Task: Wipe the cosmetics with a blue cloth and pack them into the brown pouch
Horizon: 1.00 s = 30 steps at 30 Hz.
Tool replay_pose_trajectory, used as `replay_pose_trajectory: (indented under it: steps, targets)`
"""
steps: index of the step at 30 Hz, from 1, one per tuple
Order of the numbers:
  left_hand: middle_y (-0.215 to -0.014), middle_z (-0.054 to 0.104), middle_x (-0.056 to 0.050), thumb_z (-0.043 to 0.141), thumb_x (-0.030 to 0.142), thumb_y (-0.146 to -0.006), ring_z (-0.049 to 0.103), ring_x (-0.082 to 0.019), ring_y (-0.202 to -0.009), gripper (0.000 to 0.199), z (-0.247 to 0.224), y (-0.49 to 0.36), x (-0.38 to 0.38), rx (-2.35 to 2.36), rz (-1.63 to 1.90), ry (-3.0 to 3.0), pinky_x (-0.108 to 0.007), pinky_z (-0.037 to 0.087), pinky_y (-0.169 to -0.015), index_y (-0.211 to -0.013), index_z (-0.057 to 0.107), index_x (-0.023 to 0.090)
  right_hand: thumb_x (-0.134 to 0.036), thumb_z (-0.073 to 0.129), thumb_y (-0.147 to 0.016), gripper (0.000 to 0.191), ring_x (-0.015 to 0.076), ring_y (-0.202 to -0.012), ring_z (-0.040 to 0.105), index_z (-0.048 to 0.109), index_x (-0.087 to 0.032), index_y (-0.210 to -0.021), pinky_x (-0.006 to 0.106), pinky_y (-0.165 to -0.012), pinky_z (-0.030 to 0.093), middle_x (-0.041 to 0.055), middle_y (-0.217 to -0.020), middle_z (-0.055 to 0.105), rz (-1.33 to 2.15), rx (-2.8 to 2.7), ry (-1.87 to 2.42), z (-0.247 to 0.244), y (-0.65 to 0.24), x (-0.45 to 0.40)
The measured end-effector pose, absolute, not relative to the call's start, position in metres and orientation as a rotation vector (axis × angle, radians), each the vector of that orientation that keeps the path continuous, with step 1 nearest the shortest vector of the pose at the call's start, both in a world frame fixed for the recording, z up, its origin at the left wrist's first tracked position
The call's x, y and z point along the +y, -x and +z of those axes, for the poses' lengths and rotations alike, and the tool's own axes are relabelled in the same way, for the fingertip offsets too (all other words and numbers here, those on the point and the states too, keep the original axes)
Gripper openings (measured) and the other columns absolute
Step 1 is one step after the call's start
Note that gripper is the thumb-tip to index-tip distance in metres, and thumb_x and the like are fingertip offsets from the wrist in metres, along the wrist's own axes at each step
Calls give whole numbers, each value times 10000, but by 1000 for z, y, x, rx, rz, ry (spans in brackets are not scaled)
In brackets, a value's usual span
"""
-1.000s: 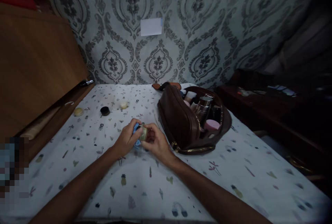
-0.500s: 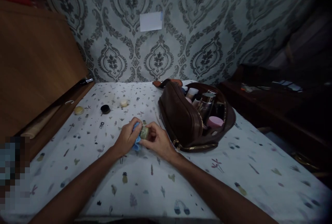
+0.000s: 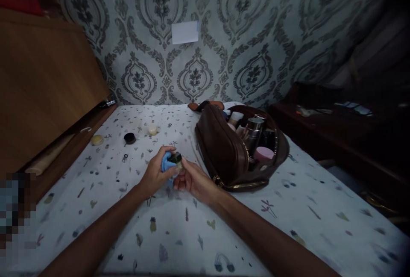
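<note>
My left hand (image 3: 156, 172) is closed around a crumpled blue cloth (image 3: 167, 162), which presses against a small jar (image 3: 175, 157). The jar has a dark end and a pale greenish body, partly covered by fingers and cloth. From the other side, my right hand (image 3: 194, 179) grips the jar, thumb near its edge and the other fingers curled beneath. Both hands are held over the patterned white cover. Beyond them lie a black-lidded jar (image 3: 130, 138), a small cream-coloured jar (image 3: 153, 129) and a yellowish jar (image 3: 97, 139).
An unzipped brown bag (image 3: 221, 148) stands right of my hands, holding several bottles and a pink-lidded jar (image 3: 264, 154). On the left is a wooden panel (image 3: 48, 80). A patterned wall (image 3: 195, 76) rises behind, with a white card (image 3: 185, 32) on it. Dark furniture is at right.
The jar has turned between my hands, so its dark end now faces up. The blue cloth is bunched more against its left side, and my right fingers have shifted lower.
</note>
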<state>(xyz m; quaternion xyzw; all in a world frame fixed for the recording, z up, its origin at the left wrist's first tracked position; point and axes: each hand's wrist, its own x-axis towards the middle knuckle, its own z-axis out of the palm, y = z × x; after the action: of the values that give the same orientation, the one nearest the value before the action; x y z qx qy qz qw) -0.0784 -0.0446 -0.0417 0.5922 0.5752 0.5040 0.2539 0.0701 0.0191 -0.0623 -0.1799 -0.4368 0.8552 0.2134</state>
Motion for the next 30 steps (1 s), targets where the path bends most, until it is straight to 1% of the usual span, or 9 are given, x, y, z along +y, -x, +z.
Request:
replay_pose_trajectory:
  steps: [5,8,13,17,21,22,24,27,30]
  targets:
    - [-713,541,27,540,518,-881,492,-143,-619,351,-36,80,-47,1643,1396,-1634,-255,394,-616,-1014,569,195,-594,832,-650,516,83,-591,550,653,-153,-849,185,-474,354,-19,-715,611,2292,-1227,558,-60,-71,15]
    - [-640,504,38,478,520,-908,454,-141,-570,340,-34,80,-48,1731,1397,-1639,-259,376,-583,-930,588,199,-476,901,-595,492,86,-634,553,666,-168,-899,182,-498,378,-27,-766,616,2259,-1252,535,-62,-71,14]
    - [-689,575,5,431,603,-909,541,-172,-617,435,-34,78,-44,1747,1458,-1448,-275,430,-590,-925,592,199,-476,921,-556,555,112,-646,613,626,-173,-916,205,-530,436,-20,-775,656,2311,-1225,459,-67,-71,15]
    - [-902,675,-53,397,671,-892,637,-215,-716,533,-35,76,-42,1676,1451,-1287,-325,519,-635,-1068,582,203,-604,867,-586,647,143,-637,673,563,-175,-962,224,-549,447,6,-776,692,2295,-1149,423,-69,-68,15]
    - [-1154,672,-105,557,680,-785,662,-288,-1022,648,-43,74,-43,1755,1464,-1475,-383,552,-833,-1233,533,211,-711,815,-566,720,121,-590,648,496,-211,-976,231,-552,480,-37,-740,668,2236,-1001,435,-75,-64,18]
    - [-1179,667,-109,615,654,-752,661,-295,-1044,680,-46,74,-44,1788,1452,-1527,-387,551,-855,-1257,516,210,-735,794,-571,726,113,-567,632,487,-217,-976,235,-547,487,-52,-723,653,2228,-1003,439,-77,-62,19]
    - [-1115,693,-97,681,606,-709,689,-286,-951,692,-52,76,-45,1887,1387,-1585,-375,565,-803,-1248,515,206,-791,738,-586,744,113,-530,614,474,-222,-987,246,-532,491,-61,-692,634,2236,-1059,438,-82,-60,20]
    - [-912,724,-48,656,611,-708,686,-257,-731,602,-57,83,-45,1997,1307,-1666,-346,562,-663,-1150,570,211,-861,642,-615,777,142,-509,627,455,-222,-1014,256,-516,475,-51,-638,619,2307,-1178,405,-87,-57,22]
    - [-871,728,-32,586,628,-747,679,-258,-727,525,-59,89,-44,2017,1349,-1746,-332,544,-646,-1083,602,224,-862,640,-616,769,142,-510,612,496,-205,-991,239,-496,438,-39,-620,612,2290,-1234,465,-87,-57,23]
